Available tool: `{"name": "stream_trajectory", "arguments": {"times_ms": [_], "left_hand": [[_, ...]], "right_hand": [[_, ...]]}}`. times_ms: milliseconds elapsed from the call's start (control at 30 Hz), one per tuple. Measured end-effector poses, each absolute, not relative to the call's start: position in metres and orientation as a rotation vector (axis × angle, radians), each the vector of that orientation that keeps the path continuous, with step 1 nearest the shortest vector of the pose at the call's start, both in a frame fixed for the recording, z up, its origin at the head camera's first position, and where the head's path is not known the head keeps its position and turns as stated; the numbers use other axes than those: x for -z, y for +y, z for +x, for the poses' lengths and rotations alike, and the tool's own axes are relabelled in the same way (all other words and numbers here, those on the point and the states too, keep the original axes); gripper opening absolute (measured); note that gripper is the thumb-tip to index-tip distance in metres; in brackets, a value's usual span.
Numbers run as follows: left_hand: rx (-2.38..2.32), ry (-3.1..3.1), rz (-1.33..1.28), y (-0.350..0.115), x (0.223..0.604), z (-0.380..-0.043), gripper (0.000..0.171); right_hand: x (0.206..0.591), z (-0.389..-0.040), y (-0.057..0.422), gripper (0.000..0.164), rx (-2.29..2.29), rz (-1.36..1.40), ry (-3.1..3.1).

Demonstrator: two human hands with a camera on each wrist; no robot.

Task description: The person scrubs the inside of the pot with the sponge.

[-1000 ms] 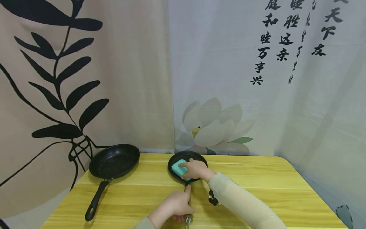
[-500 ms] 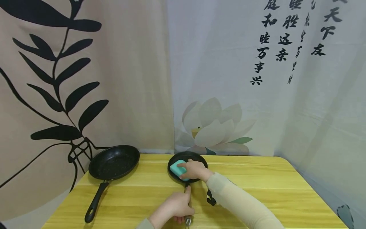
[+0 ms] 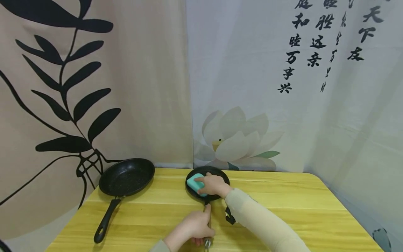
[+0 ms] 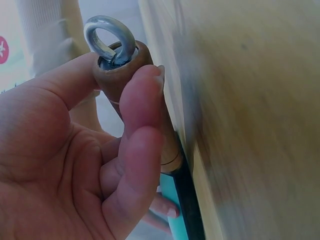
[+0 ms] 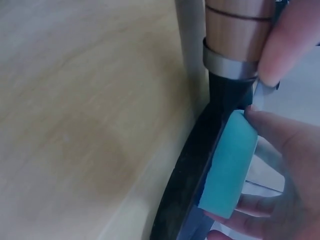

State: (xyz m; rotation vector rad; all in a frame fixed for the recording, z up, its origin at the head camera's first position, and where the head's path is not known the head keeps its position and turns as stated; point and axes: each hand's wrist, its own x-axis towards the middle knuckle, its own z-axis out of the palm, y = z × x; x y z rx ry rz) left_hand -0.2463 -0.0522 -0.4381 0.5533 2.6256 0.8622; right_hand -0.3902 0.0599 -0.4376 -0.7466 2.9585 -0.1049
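A small black frying pan [image 3: 209,170] lies at the back middle of the table. My left hand [image 3: 196,223] grips its wooden handle [image 4: 171,152], index finger stretched toward the pan. A metal hanging ring [image 4: 112,22] sticks out of the handle's end, close to the thumb in the left wrist view. Inside the pan, my right hand [image 3: 214,185] holds a turquoise sponge [image 3: 194,182] against the cooking surface. From the right wrist, the sponge [image 5: 231,160] shows upright along the pan's inside, thumb at one end and fingers behind it.
A larger black frying pan [image 3: 127,176] with a black handle stands on the left of the yellow wooden table [image 3: 283,199]. A black strap-like piece [image 3: 230,216] shows beside the right sleeve. Printed curtains [image 3: 151,87] hang behind the table.
My right hand has shifted the sponge slightly left and toward the back inside the small pan. The left hand keeps its grip on the handle. The larger pan has stayed put.
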Motion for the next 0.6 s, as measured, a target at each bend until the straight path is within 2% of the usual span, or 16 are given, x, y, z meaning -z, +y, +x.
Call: {"name": "stream_trajectory", "arguments": {"times_ms": [600], "left_hand": [[-0.867, 2.605, 0.529, -0.054, 0.442, -0.251, 0.088]], "right_hand": [[0.441, -0.404, 0.056, 0.055, 0.066, -0.677, 3.0]]}}
